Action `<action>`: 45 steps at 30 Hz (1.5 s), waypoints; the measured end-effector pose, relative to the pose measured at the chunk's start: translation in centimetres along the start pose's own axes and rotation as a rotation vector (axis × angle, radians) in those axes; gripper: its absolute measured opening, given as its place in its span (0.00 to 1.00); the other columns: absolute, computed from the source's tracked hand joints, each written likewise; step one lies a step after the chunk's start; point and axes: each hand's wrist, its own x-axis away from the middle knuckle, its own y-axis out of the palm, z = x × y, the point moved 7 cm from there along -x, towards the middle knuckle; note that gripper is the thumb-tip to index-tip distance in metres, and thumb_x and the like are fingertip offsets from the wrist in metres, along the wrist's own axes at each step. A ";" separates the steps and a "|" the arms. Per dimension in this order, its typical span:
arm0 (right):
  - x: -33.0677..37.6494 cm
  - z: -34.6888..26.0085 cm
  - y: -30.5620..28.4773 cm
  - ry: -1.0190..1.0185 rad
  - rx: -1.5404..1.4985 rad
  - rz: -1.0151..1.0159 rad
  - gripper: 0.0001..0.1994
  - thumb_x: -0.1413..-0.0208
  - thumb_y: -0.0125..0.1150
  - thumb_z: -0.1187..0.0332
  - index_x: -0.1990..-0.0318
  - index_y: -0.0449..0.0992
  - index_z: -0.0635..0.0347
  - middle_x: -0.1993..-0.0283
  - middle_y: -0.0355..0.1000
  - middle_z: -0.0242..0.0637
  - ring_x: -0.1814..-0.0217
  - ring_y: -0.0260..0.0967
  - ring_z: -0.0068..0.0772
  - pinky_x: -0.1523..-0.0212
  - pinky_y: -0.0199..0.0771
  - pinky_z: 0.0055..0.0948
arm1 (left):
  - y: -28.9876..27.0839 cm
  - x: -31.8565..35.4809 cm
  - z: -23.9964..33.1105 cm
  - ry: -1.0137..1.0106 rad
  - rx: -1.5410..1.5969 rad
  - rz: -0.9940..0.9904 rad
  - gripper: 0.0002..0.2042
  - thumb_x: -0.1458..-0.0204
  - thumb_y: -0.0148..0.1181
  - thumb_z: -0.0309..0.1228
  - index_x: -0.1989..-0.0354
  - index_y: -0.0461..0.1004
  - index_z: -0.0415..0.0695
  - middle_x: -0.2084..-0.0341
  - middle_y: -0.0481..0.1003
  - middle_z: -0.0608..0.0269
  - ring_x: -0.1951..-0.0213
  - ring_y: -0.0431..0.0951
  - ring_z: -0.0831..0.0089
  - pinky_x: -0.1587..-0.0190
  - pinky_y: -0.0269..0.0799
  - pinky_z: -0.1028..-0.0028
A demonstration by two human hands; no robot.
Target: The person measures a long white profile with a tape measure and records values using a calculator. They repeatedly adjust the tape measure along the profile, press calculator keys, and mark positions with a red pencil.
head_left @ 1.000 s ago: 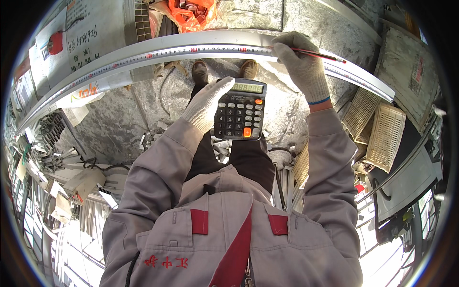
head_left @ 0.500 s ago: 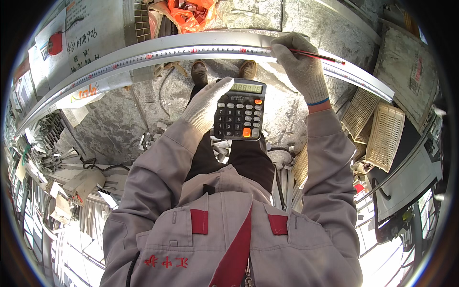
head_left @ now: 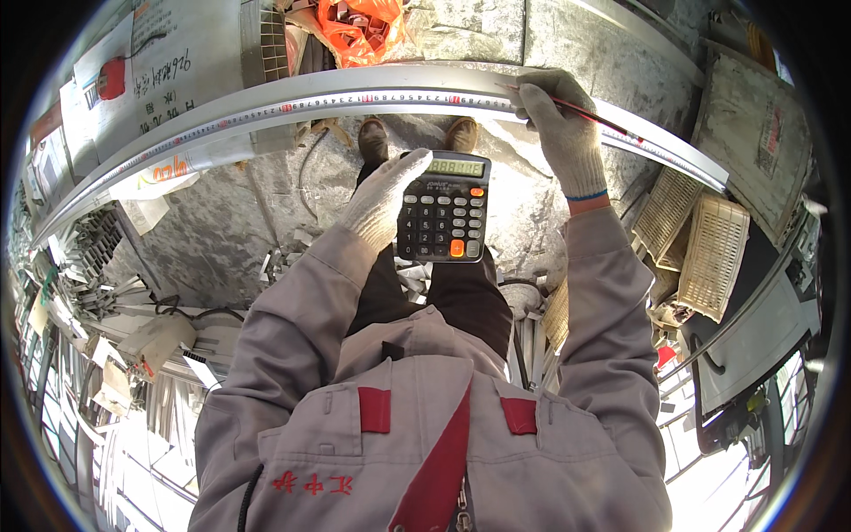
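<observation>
My gloved left hand (head_left: 384, 202) grips a black calculator (head_left: 443, 217) along its left side, the thumb lying by the display. Several orange and grey keys face up. In my gloved right hand (head_left: 566, 124) is a slim red-and-black pencil (head_left: 587, 113), its back end slanting out to the right. The pencil's front end points at the top face of a long pale metal bar (head_left: 425, 78), which spans the view. Along the bar's near side runs a measuring scale (head_left: 319, 105) with black and red marks; my right fingers cover part of it.
An orange plastic bag (head_left: 359, 31) of small parts lies beyond the bar. At the right are woven baskets (head_left: 714, 257) and a worn grey board (head_left: 752, 133). Metal offcuts (head_left: 93, 244) pile up at the left, near a white panel (head_left: 177, 80).
My right hand has turned a little, and the pencil's back end now slants more toward me. The whole scene sits slightly lower in the picture. My left hand keeps its hold on the calculator.
</observation>
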 end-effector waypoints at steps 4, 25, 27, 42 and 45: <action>0.4 -0.5 0.2 -0.016 -0.022 0.018 0.08 0.35 0.63 0.68 0.55 0.80 0.63 0.62 0.78 0.32 0.61 0.71 0.20 0.57 0.75 0.26 | -0.2 1.1 0.3 0.014 -0.016 0.039 0.10 0.38 0.68 0.37 0.55 0.82 0.45 0.64 0.83 0.69 0.65 0.82 0.79 0.63 0.80 0.76; 1.1 2.5 -0.5 -0.092 -0.022 0.166 0.09 0.33 0.64 0.68 0.52 0.81 0.64 0.56 0.81 0.37 0.56 0.77 0.25 0.50 0.79 0.28 | -2.8 3.4 -0.5 -0.054 0.017 -0.010 0.16 0.37 0.68 0.39 0.48 0.79 0.42 0.58 0.80 0.64 0.61 0.82 0.75 0.58 0.81 0.71; 1.2 2.3 -0.4 -0.091 -0.006 0.153 0.09 0.33 0.64 0.69 0.52 0.81 0.64 0.56 0.81 0.37 0.55 0.76 0.24 0.50 0.78 0.28 | -2.9 3.4 -0.4 -0.039 -0.016 0.014 0.17 0.38 0.68 0.39 0.47 0.78 0.41 0.57 0.80 0.64 0.61 0.82 0.74 0.58 0.81 0.71; 2.4 1.3 0.3 -0.105 -0.118 0.140 0.11 0.32 0.61 0.71 0.47 0.79 0.64 0.52 0.80 0.38 0.52 0.76 0.25 0.46 0.78 0.29 | -0.4 2.8 2.0 0.044 -0.033 -0.032 0.14 0.38 0.68 0.36 0.47 0.79 0.46 0.58 0.81 0.65 0.61 0.83 0.75 0.60 0.82 0.71; 3.4 0.6 0.2 -0.067 -0.164 0.186 0.12 0.31 0.59 0.70 0.46 0.79 0.65 0.54 0.81 0.38 0.55 0.77 0.26 0.49 0.78 0.28 | 0.1 2.6 3.0 0.117 -0.003 -0.044 0.15 0.38 0.69 0.36 0.47 0.78 0.43 0.59 0.81 0.64 0.61 0.83 0.75 0.59 0.82 0.71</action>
